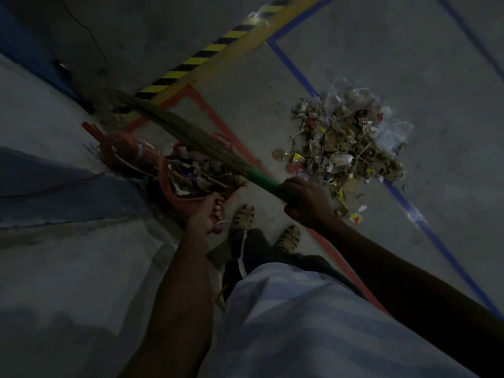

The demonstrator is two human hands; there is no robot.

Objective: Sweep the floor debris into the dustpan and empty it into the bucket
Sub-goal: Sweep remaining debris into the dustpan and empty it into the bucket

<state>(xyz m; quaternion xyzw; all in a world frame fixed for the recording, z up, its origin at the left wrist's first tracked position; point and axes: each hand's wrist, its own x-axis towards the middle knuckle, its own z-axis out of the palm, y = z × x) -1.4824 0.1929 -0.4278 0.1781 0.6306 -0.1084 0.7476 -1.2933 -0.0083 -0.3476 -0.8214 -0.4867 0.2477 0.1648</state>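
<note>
Gripping the dustpan (188, 186) by its near edge with the left hand (208, 214), fingers curled round it; pan is loaded with debris and held off the floor (409, 50). Right hand (305, 200) wrapped round the green handle of the broom (191, 135), bristles lying across the pan toward upper left. Orange bucket (125, 148) just left of the pan. Main debris pile (346, 137) on the floor to the right, on the blue tape (294, 66).
</note>
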